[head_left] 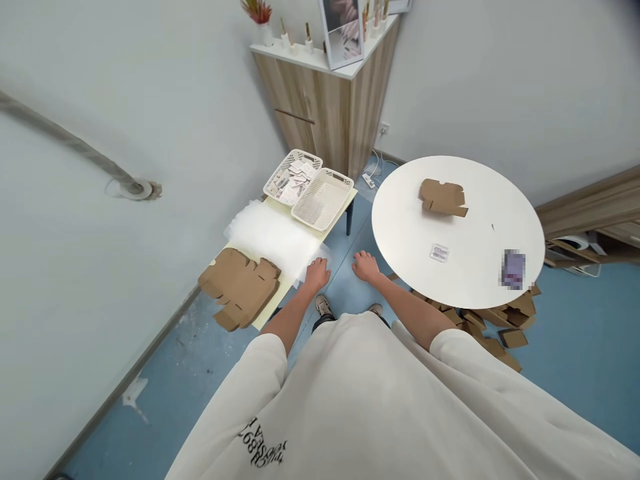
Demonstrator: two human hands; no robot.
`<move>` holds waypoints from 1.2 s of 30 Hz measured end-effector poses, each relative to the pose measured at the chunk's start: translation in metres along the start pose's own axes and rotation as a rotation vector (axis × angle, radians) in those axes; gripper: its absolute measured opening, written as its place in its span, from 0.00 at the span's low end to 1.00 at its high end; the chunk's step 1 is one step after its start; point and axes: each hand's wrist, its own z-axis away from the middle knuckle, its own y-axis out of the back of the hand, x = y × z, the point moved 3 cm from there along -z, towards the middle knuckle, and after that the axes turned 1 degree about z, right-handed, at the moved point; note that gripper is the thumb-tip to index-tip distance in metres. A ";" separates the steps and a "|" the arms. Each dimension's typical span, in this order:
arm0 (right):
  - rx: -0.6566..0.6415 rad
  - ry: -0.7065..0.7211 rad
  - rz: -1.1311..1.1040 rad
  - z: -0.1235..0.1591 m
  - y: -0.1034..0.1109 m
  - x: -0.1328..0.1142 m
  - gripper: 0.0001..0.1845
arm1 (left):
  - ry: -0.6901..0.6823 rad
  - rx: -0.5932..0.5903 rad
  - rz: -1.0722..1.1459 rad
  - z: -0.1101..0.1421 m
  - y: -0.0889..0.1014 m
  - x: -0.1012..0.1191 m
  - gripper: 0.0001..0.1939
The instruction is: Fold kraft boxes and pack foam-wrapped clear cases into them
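Note:
My left hand hangs palm down at the edge of a stack of white translucent packing sheets. Its fingers are loosely bent and apart, with nothing seen in them; whether it touches the sheets I cannot tell. Over the floor, left of the round white table, my right hand is held out with spread fingers and holds nothing. Flat, unfolded cardboard boxes lie on the near end of the narrow table. On the round table are a partly folded cardboard box and a small clear pack.
Two white plastic baskets stand at the narrow table's far end, the left one holding small packets. Folded boxes are heaped under the round table. A wooden cabinet fills the corner, and a power strip lies beside it.

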 end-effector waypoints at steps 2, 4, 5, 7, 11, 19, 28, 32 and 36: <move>-0.026 0.015 -0.038 -0.015 -0.012 -0.035 0.19 | 0.032 0.016 0.003 0.003 0.002 -0.035 0.20; -0.049 0.015 -0.098 -0.030 -0.023 -0.068 0.20 | 0.041 0.020 0.003 0.003 0.004 -0.065 0.19; -0.060 0.006 -0.133 -0.037 -0.028 -0.083 0.20 | 0.041 0.014 0.004 0.002 0.004 -0.078 0.19; -0.070 -0.024 -0.200 -0.053 -0.035 -0.107 0.20 | 0.035 -0.018 0.012 -0.002 0.004 -0.099 0.20; -0.020 -0.085 -0.285 -0.084 -0.044 -0.129 0.20 | 0.014 -0.090 0.032 -0.010 0.001 -0.120 0.19; 0.063 -0.289 -0.322 -0.124 -0.060 -0.112 0.17 | -0.036 -0.066 0.033 -0.012 -0.008 -0.127 0.22; 0.158 -0.176 -0.285 -0.104 -0.052 -0.118 0.09 | -0.005 -0.078 0.006 -0.010 0.000 -0.120 0.24; 0.146 -0.229 -0.340 -0.088 -0.043 -0.114 0.19 | 0.007 -0.095 -0.010 -0.009 0.003 -0.118 0.25; 0.037 -0.287 -0.380 -0.078 -0.036 -0.108 0.18 | 0.007 -0.099 -0.025 -0.007 0.003 -0.117 0.26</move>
